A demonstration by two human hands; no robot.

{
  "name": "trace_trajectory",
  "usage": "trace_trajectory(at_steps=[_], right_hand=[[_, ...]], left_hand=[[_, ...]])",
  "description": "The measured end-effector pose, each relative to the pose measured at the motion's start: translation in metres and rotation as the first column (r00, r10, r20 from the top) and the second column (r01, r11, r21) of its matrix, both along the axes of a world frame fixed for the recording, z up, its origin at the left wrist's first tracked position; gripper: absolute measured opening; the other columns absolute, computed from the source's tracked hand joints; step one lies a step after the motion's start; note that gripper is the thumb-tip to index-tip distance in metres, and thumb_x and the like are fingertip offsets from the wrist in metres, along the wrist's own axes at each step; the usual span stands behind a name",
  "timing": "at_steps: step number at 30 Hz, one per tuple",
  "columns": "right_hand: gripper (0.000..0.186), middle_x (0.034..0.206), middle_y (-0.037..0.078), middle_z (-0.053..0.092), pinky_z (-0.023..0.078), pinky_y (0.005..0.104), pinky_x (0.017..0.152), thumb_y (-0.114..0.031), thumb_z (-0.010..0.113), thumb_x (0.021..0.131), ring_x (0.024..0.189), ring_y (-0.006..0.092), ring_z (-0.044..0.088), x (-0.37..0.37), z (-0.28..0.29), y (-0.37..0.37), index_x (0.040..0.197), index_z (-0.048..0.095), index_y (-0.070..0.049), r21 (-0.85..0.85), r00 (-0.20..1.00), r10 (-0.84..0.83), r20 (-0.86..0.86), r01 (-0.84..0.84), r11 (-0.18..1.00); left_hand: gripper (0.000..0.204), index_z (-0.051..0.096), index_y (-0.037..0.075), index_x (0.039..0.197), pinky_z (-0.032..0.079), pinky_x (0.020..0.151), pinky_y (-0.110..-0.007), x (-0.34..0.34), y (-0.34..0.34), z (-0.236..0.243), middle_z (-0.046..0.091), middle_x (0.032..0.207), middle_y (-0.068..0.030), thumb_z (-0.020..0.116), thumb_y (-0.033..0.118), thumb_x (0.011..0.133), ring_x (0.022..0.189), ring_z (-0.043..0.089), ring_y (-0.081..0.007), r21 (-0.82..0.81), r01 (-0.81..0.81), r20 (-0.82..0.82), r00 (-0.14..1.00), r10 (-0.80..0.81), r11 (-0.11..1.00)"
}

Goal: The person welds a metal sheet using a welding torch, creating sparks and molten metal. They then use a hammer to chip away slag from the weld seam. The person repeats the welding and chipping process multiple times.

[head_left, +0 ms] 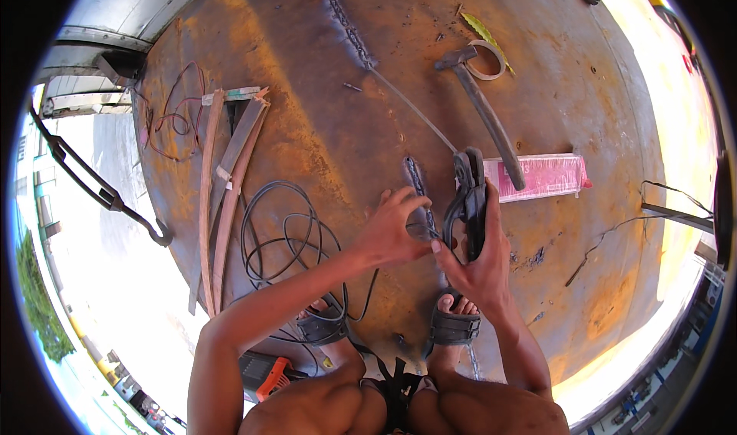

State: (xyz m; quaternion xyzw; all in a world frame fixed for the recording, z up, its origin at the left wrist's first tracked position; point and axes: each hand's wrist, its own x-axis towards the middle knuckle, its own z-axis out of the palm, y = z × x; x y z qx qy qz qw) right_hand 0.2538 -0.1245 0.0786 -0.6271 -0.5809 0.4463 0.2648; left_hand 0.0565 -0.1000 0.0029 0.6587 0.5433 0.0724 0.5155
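Observation:
My right hand (480,270) grips a black welding electrode holder (473,197), with a long thin electrode (414,109) pointing forward and left from its jaw. My left hand (391,228) is beside the holder, its fingers curled near a thin dark loop; what they hold is unclear. Black cable (280,193) lies in coils left of my hands. Beneath them runs a lumpy weld seam (414,174) on the rusty steel plate (614,281). Another seam (345,24) is farther ahead. A hammer (491,120) rests with its handle across a pink box (541,176).
A tape roll (499,62) and leaf (476,25) lie ahead. Wooden strips (211,205) and thin wire (176,120) are at left, near a black bar (92,181). An orange-and-black machine (265,377) sits beside my sandalled feet (453,327). A metal bar (675,214) projects at right.

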Motion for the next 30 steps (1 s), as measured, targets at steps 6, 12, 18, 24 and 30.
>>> trace_trajectory(at_steps=[6,12,18,24,30], right_hand=[[0.109,0.127,0.029,0.068,0.056,0.045,0.096,-0.022,0.084,0.086,0.113,0.0423,0.072,0.002,0.003,-0.001,0.166,0.014,0.003,-0.014,1.0,0.002,0.018,-0.002,1.0],[0.109,0.13,0.029,0.066,0.056,0.0457,0.098,-0.022,0.084,0.085,0.115,0.042,0.072,0.004,0.002,-0.003,0.165,0.015,0.004,0.002,1.0,-0.006,0.001,0.006,1.0],[0.109,0.131,0.029,0.066,0.055,0.0462,0.099,-0.021,0.084,0.085,0.116,0.0425,0.071,0.003,-0.002,-0.003,0.165,0.015,0.004,0.027,1.0,-0.003,0.024,0.003,1.0],[0.109,0.129,0.029,0.067,0.055,0.0461,0.099,-0.021,0.084,0.085,0.117,0.0439,0.07,0.002,0.0,0.001,0.166,0.015,0.003,0.033,1.0,0.001,0.012,-0.002,0.999],[0.11,0.13,0.029,0.067,0.055,0.0465,0.1,-0.021,0.084,0.086,0.118,0.0443,0.07,0.002,-0.005,0.001,0.166,0.014,0.002,0.034,1.0,0.007,0.014,-0.008,0.999]], left_hand=[[0.08,0.061,0.011,0.143,0.034,0.12,-0.062,0.0,0.0,0.003,0.046,0.159,-0.0252,0.088,0.04,0.074,0.149,0.042,-0.0454,-0.008,0.003,0.021,1.0,-0.003,1.0],[0.081,0.06,0.011,0.145,0.034,0.122,-0.057,0.0,0.008,0.015,0.045,0.16,-0.025,0.089,0.042,0.075,0.15,0.04,-0.0454,-0.116,0.036,0.006,0.999,-0.035,0.993],[0.078,0.06,0.01,0.144,0.035,0.123,-0.053,0.0,-0.001,0.0,0.045,0.16,-0.0251,0.088,0.04,0.078,0.15,0.041,-0.0457,-0.008,0.011,0.008,1.0,-0.011,1.0],[0.079,0.059,0.009,0.144,0.035,0.123,-0.052,0.0,0.0,0.002,0.046,0.159,-0.0261,0.088,0.037,0.076,0.148,0.042,-0.0455,-0.01,0.005,0.023,1.0,-0.005,1.0],[0.078,0.059,0.007,0.144,0.036,0.123,-0.052,-0.001,0.0,0.001,0.047,0.158,-0.0273,0.087,0.034,0.076,0.148,0.043,-0.0454,-0.004,0.0,0.04,0.999,0.0,1.0]])
